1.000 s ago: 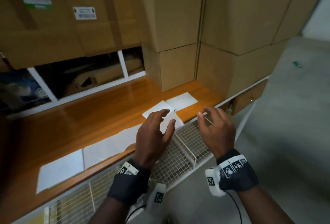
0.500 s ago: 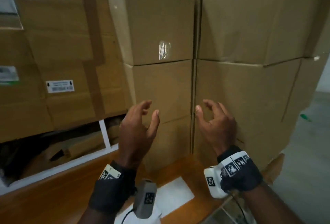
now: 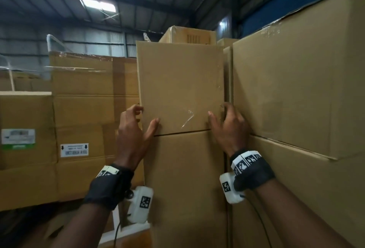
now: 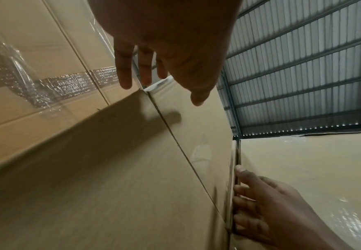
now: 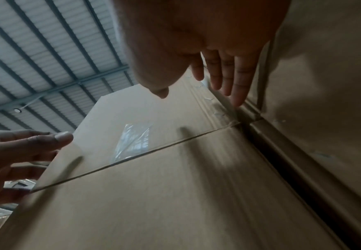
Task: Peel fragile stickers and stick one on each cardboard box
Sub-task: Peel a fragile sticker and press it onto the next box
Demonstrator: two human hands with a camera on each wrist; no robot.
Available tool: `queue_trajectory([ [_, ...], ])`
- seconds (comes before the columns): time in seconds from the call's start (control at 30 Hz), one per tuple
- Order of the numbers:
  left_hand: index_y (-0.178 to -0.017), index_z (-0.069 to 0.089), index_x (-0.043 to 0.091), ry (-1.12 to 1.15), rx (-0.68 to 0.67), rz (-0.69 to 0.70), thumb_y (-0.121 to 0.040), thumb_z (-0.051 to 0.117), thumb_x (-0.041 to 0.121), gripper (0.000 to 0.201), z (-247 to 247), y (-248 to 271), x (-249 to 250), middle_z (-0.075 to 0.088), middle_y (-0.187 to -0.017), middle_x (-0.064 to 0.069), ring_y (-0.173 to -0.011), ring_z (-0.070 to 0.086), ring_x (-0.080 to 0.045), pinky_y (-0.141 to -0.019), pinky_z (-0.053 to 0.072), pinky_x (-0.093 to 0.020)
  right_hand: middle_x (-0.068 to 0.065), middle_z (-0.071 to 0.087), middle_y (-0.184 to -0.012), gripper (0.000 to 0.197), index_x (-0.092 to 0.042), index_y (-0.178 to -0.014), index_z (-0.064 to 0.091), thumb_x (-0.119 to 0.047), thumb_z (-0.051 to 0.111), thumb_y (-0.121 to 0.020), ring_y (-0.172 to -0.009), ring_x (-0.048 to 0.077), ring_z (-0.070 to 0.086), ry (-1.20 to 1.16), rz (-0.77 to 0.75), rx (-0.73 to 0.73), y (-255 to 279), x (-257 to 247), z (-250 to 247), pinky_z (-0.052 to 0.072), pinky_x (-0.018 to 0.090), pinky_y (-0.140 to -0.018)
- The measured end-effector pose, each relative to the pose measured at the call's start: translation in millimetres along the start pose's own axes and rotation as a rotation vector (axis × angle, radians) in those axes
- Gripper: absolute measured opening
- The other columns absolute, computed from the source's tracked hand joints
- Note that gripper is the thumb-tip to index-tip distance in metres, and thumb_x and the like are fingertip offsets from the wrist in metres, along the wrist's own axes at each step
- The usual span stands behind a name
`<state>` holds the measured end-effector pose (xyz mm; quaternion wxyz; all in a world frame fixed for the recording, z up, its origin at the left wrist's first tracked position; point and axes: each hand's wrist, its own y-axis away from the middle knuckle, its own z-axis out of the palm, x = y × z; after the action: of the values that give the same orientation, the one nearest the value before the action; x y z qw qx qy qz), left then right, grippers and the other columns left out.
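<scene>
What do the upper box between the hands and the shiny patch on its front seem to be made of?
Upper box: plain brown cardboard, matte, judging by its folded edges and dull, even face.
Shiny patch: apparently clear plastic film or tape, glossy and wrinkled, since it reflects light and the brown shows through; which of the two is unclear.

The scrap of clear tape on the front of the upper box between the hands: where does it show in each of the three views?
Head: clear tape scrap sits centre, low on the upper box, just above the seam.
Left wrist: faint, right of centre, beside the slanting seam.
Right wrist: bright patch left of centre, just above the seam.
Shared landmark: the seam between upper and lower box.
</scene>
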<state>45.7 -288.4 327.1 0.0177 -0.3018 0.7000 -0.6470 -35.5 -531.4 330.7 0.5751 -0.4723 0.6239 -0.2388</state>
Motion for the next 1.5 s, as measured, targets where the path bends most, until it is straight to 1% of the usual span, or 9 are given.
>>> queue_trajectory([
  [0.1, -0.152, 0.036, 0.015, 0.046, -0.065, -0.108, -0.088, 0.074, 0.044, 0.08, 5, -7, -5, 0.055, -0.143, -0.013, -0.114, 0.062, -0.025, -0.083, 0.051, -0.036, 0.017, 0.062, -0.13, 0.063, -0.01, -0.138, 0.05, -0.054, 0.059, -0.094, -0.117, 0.038, 0.059, -0.017, 0.024, -0.027, -10, -4, 9, 0.05, 0.043, -0.094],
  [0.23, -0.158, 0.031, 0.02, 0.199, -0.158, -0.177, -0.094, 0.065, 0.04, 0.076, 0, -7, -6, 0.054, -0.148, -0.009, -0.126, 0.059, -0.022, -0.099, 0.056, -0.047, 0.016, 0.055, -0.139, 0.067, -0.01, -0.144, 0.045, -0.054, 0.057, -0.095, -0.125, 0.035, 0.051, -0.042, 0.068, -0.025, -14, -5, 14, 0.043, 0.042, -0.101],
  [0.5, -0.158, 0.034, 0.024, 0.253, -0.102, -0.208, -0.09, 0.064, 0.052, 0.079, -37, -15, -5, 0.059, -0.131, 0.0, -0.101, 0.065, -0.006, -0.069, 0.061, -0.022, 0.009, 0.039, -0.142, 0.085, -0.027, -0.149, 0.038, -0.076, 0.055, -0.082, -0.126, 0.029, 0.047, -0.249, 0.167, -0.071, -19, -22, 1, 0.045, 0.042, -0.102],
  [0.73, -0.157, 0.034, 0.035, 0.337, -0.268, -0.237, -0.07, 0.066, 0.078, 0.102, -61, -40, 3, 0.062, -0.133, 0.008, -0.119, 0.063, -0.014, -0.085, 0.063, -0.043, -0.008, 0.061, -0.122, 0.067, -0.033, -0.129, 0.039, -0.054, 0.078, -0.078, -0.107, 0.013, 0.065, -0.644, 0.234, -0.202, -28, -39, -15, 0.057, 0.048, -0.094],
  [0.9, -0.155, 0.036, 0.036, 0.4, -0.267, -0.192, -0.074, 0.066, 0.072, 0.094, -84, -35, 1, 0.062, -0.128, 0.018, -0.113, 0.065, -0.008, -0.081, 0.064, -0.042, -0.017, 0.055, -0.115, 0.06, -0.033, -0.129, 0.037, -0.046, 0.074, -0.084, -0.105, 0.003, 0.059, -0.614, 0.193, -0.188, -12, -66, -37, 0.052, 0.026, -0.082],
  [1.03, -0.157, 0.031, 0.033, 0.382, -0.192, -0.214, -0.072, 0.064, 0.077, 0.101, -113, -34, 0, 0.058, -0.14, 0.003, -0.119, 0.063, -0.017, -0.082, 0.063, -0.045, -0.007, 0.05, -0.132, 0.067, -0.033, -0.134, 0.037, -0.053, 0.073, -0.081, -0.114, 0.01, 0.055, -0.554, 0.172, -0.131, 8, -97, -50, 0.049, 0.03, -0.09],
  [1.17, -0.15, 0.043, 0.037, 0.39, -0.164, -0.175, -0.075, 0.063, 0.078, 0.088, -153, -29, -2, 0.06, -0.135, 0.012, -0.119, 0.062, -0.011, -0.084, 0.062, -0.043, -0.022, 0.059, -0.113, 0.078, -0.035, -0.137, 0.041, -0.061, 0.072, -0.071, -0.092, -0.013, 0.062, -0.588, 0.118, -0.086, 33, -132, -59, 0.053, 0.012, -0.073],
  [1.33, -0.146, 0.05, 0.032, 0.405, -0.159, -0.178, -0.084, 0.064, 0.068, 0.073, -223, -4, 2, 0.067, -0.128, 0.012, -0.111, 0.068, -0.007, -0.084, 0.062, -0.035, -0.013, 0.067, -0.127, 0.076, -0.032, -0.143, 0.051, -0.066, 0.071, -0.079, -0.113, 0.004, 0.065, -0.632, 0.011, -0.124, 75, -172, -65, 0.058, 0.04, -0.094],
  [1.5, -0.141, 0.053, 0.024, 0.314, -0.107, -0.249, -0.093, 0.061, 0.058, 0.059, -291, 28, 11, 0.067, -0.121, 0.011, -0.103, 0.069, -0.001, -0.076, 0.063, -0.028, -0.012, 0.066, -0.129, 0.071, -0.028, -0.145, 0.05, -0.057, 0.07, -0.084, -0.115, 0.002, 0.064, -0.717, -0.016, -0.207, 117, -214, -68, 0.058, 0.037, -0.094],
])
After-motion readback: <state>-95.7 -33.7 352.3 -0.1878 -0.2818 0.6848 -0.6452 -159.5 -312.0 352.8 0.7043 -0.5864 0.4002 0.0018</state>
